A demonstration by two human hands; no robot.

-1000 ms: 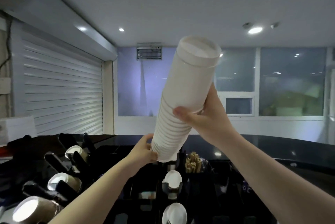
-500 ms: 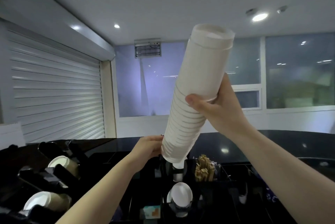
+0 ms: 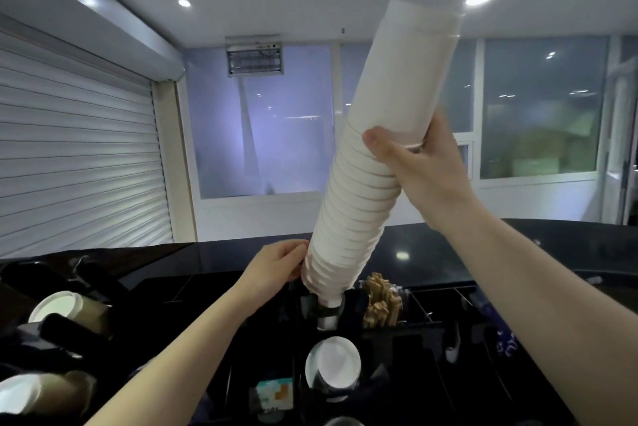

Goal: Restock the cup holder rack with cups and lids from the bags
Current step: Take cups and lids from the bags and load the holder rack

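A tall stack of white paper cups (image 3: 373,163) leans up and to the right above the black cup holder rack (image 3: 407,332). A clear plastic sleeve covers its upper half. My right hand (image 3: 414,167) grips the stack around its middle. My left hand (image 3: 276,268) holds the bottom end, fingers curled at the lowest rims. The stack's lowest cup sits over a rack slot (image 3: 326,313) at the centre. Another slot below it shows a white cup (image 3: 333,365) lying with its mouth toward me.
Brown-sided cups (image 3: 55,306) lie in black holders at the left, another (image 3: 24,394) at the bottom left. A bundle of wooden stirrers (image 3: 381,301) stands right of the stack's base. A dark counter (image 3: 518,246) runs behind; a roller shutter (image 3: 76,156) is at the left.
The stack has dropped lower toward the rack, its bottom cup now at the centre slot. Both hands kept their hold; the view tilted down a little.
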